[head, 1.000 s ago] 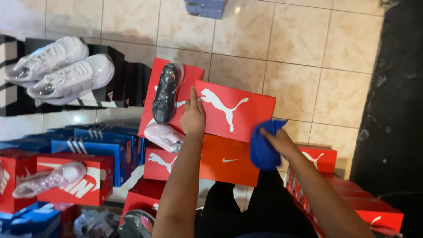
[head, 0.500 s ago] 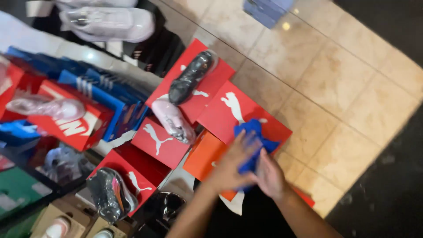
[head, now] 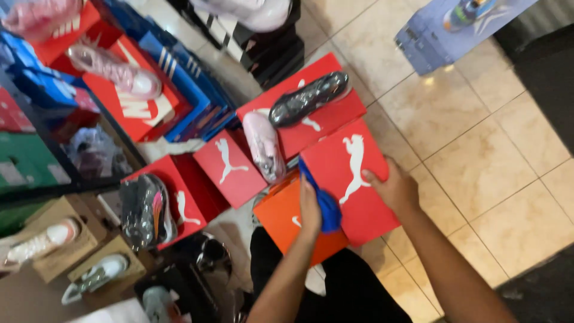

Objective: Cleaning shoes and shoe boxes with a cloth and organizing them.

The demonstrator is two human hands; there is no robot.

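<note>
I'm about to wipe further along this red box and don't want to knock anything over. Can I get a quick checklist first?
1. Blue cloth in left hand: ok, pressed on the lid's left edge.
2. Right hand steadying the red box: ok, flat on the lid.
3. Lid free of shoes: ok.
4. Pink shoe clear of the cloth: not ok, close by the box's left edge.
5. Orange box beneath is stable: cannot tell.

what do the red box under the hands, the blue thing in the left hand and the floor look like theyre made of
Red box: likely cardboard with a smooth printed finish, going by its flat lid and crisp edges.
Blue thing, under the left hand: seemingly soft cloth, since it bunches and folds; the weave is too blurred to tell.
Floor: glazed beige tiles, probably ceramic, with grout lines and a light glare.
The right hand rests on the box.
</note>
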